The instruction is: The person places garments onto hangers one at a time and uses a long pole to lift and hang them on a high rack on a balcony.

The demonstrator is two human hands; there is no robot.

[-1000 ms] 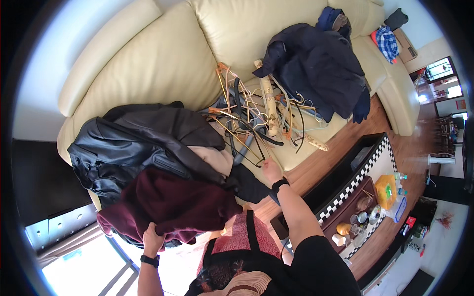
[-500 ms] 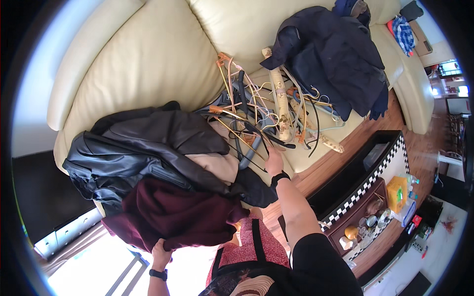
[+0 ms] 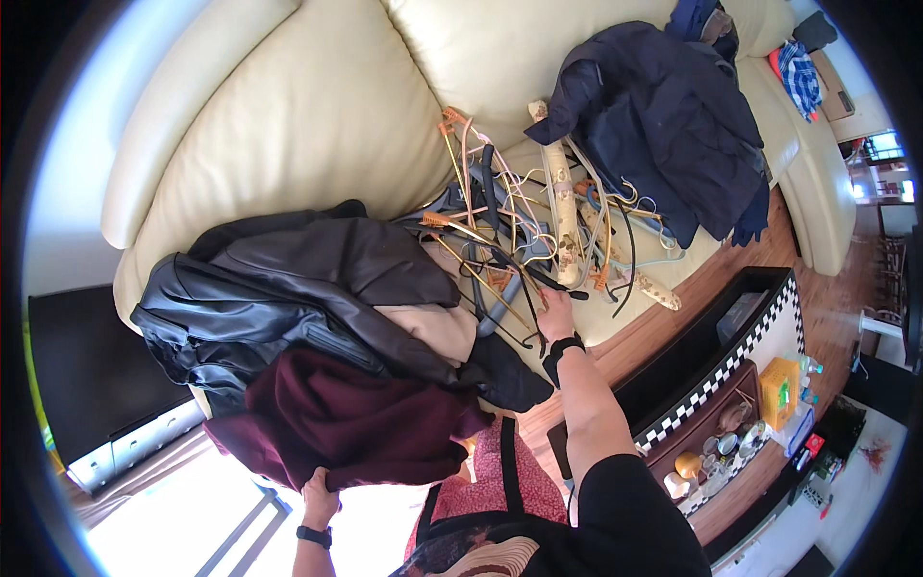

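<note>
At the lower left, my left hand (image 3: 320, 492) is closed on the near edge of a maroon knit garment (image 3: 336, 413), which lies partly over other clothes. My right hand (image 3: 555, 315) reaches to the near side of a tangled heap of clothes hangers (image 3: 514, 216) on the sofa seat. Its fingers are closed on a dark hanger (image 3: 543, 279); the exact grip is partly hidden. Left of the heap lies a pile of dark jackets (image 3: 327, 260), some of them shiny like leather, with a beige cloth (image 3: 433, 327) showing among them.
The cream sofa (image 3: 288, 125) runs across the back. Dark navy clothes (image 3: 663, 125) lie at its right. A patterned padded roll (image 3: 565, 202) rests among the hangers. To the right, a coffee table with a checkered edge (image 3: 707, 370) carries a tray (image 3: 663, 433) with cups and a yellow box (image 3: 779, 389).
The whole view has shifted slightly, moving the scene a little to the right. My right hand remains at the hangers, and my left hand keeps hold of the maroon garment.
</note>
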